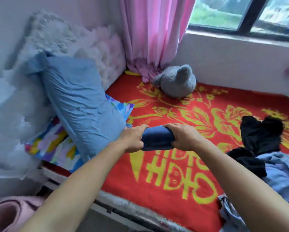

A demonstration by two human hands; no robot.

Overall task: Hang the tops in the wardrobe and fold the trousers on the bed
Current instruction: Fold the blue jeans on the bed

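Denim-blue folded trousers (157,137) held just above the red blanket (182,178) near the blue pillow (78,101), long axis running left-right between left hand (133,139) and right hand (185,138), each curled round one end, equally near.

Matt denim trousers (157,137), fuzzy red blanket (182,164), crinkled cloth pillow (80,96), plush toy (175,81).

Two hands (133,138) (182,137), one folded trousers (157,137), one blue pillow (78,97), one plush toy (175,82).
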